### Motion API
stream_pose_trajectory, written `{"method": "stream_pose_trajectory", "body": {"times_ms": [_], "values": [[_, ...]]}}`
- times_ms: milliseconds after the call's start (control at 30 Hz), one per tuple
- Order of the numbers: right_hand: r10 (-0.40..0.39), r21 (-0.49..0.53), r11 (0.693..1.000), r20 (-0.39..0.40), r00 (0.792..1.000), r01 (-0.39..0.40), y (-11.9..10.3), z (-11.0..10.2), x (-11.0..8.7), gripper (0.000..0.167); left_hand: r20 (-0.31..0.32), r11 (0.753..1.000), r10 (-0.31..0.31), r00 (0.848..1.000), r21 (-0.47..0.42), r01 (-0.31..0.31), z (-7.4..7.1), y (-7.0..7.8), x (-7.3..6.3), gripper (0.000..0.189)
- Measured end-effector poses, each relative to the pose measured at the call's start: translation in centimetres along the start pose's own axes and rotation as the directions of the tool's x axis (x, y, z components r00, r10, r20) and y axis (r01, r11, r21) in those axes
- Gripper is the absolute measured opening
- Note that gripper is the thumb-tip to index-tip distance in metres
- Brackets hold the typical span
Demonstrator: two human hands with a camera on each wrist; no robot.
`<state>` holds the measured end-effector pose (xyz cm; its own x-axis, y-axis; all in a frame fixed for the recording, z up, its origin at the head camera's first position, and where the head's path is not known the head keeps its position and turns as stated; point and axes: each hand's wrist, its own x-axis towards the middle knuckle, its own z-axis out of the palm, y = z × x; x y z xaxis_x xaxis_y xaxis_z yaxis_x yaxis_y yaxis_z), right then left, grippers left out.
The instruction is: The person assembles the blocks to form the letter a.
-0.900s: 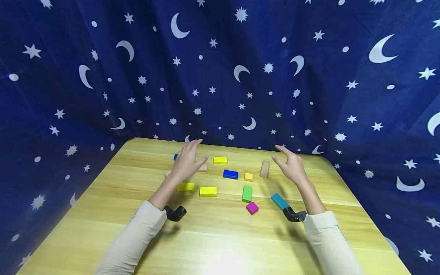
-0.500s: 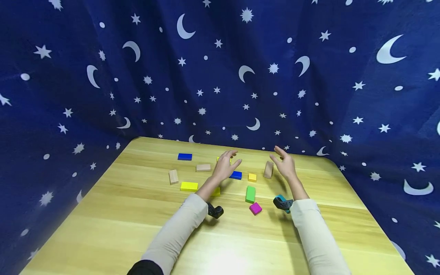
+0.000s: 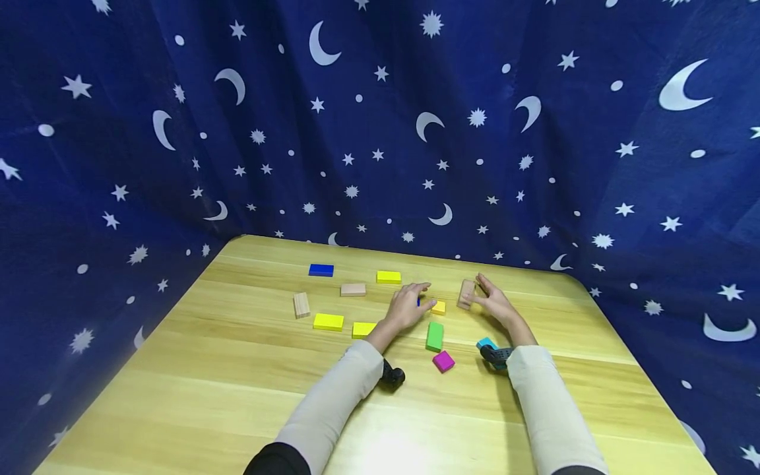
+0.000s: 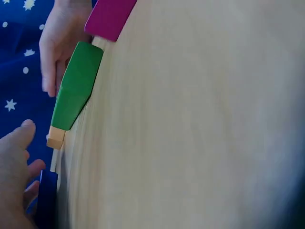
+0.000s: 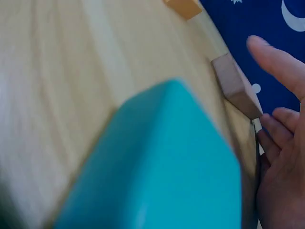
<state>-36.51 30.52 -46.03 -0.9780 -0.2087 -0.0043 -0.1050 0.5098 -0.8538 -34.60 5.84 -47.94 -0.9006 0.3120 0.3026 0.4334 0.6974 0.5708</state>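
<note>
1. Plain wooden block (image 3: 466, 289) is resting on the worktop (image 3: 267, 396), right of centre in the head view; the thumb of the right hand (image 3: 500, 310) is crossing in front of it.
2. Change, right: the hand is coming lower in the head view, its thumb passing from the block's upper end to its middle. In the right wrist view, thumb and fingers are standing well apart, gripping nothing; whether a fingertip is touching the block, cannot tell.
3. Change, left: the left hand (image 3: 406, 307) is shifting rightward, uncovering the yellow block (image 3: 388, 278) at centre and hiding most of the blue block (image 4: 46, 198). Its thumb tip is lying near the orange block (image 3: 439, 308). Fingers are spreading loosely, no grip showing; contact with blue uncertain.
4. Unchanged: green block (image 3: 435, 336) and magenta block (image 3: 443, 361) are keeping their places, lower right of centre. The teal block (image 5: 190, 181) is filling the right wrist view's lower middle.
5. Judgement: both hands appear to be finishing their approach together; no block is being lifted.
</note>
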Motion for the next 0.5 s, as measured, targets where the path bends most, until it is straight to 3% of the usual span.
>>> {"method": "stream_pose_trajectory", "body": {"times_ms": [233, 367, 500], "values": [[0.025, -0.108, 0.994, 0.063, 0.998, -0.018, 0.59, 0.15, -0.06, 0.097, 0.072, 0.982, 0.019, 0.997, 0.188, -0.032, 0.58, 0.11, -0.18, 0.053], [0.030, -0.150, 0.989, 0.084, 0.996, -0.018, 0.71, 0.38, 0.12, 0.099, 0.091, 0.969, 0.018, 0.996, 0.243, -0.039, 0.67, 0.20, -0.28, 0.052], [0.001, -0.123, 0.992, 0.084, 0.997, 0.009, 0.85, 0.58, 0.21, 0.098, 0.089, 0.962, 0.025, 0.996, 0.269, -0.048, 0.75, 0.28, -0.32, 0.046]]}}
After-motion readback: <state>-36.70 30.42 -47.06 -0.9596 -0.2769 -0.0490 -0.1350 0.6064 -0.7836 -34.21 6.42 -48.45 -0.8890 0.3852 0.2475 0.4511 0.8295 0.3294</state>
